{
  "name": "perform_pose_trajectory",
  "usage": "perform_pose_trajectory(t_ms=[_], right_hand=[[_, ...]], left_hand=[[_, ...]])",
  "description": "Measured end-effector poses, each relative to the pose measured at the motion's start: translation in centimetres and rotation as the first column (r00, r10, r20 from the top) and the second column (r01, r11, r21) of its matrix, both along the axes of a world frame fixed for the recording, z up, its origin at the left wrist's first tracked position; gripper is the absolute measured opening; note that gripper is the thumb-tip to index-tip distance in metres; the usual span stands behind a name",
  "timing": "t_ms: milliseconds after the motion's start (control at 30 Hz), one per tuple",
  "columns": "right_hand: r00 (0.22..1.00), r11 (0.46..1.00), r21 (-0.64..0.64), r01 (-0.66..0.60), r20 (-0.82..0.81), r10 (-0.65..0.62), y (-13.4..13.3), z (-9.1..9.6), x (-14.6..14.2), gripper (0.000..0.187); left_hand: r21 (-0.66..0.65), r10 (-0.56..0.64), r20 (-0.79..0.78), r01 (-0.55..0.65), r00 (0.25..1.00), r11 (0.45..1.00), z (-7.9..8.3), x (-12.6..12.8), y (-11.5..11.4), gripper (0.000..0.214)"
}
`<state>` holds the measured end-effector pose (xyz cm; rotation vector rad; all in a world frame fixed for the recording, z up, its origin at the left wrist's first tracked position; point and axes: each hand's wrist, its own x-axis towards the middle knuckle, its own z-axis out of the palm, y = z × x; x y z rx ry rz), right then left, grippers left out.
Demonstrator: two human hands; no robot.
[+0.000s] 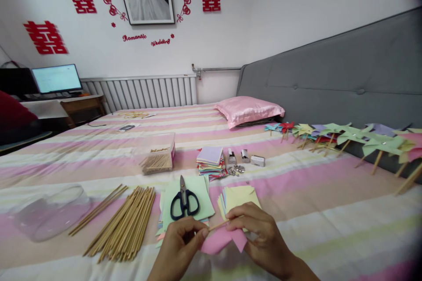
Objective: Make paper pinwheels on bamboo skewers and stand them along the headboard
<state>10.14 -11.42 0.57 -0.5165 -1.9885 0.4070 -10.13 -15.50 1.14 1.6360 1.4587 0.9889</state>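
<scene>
Low in the head view, my left hand (184, 239) pinches one end of a toothpick (218, 225), a thin pale wooden stick. The toothpick's other end meets the fingers of my right hand (260, 230), which grips a pink paper pinwheel (217, 242) with curled flaps. Fingers partly cover the pinwheel, so its centre is hidden. Just behind my right hand lies a stack of yellow-topped paper squares (242, 195). Dark-handled scissors (184, 202) rest on a pile of green-topped paper (202, 193), beyond my left hand.
Wooden sticks (127, 224) lie at left beside a clear plastic container (49, 215). Behind are a toothpick box (158, 158), coloured paper squares (211, 158), metal pins (235, 170) and small boxes (257, 160). Several finished pinwheels (352, 136) line the headboard (329, 70), near a pillow (249, 110).
</scene>
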Motion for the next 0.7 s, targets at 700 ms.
perform_pose_trajectory(t_ms=[700], right_hand=[[0.999,0.999,-0.036,-0.01,-0.038,0.008,-0.09,0.19,-0.29,0.016]], left_hand=[[0.015,0.016,-0.023,-0.015,1.0,1.0,0.45,0.05,-0.14,0.03]])
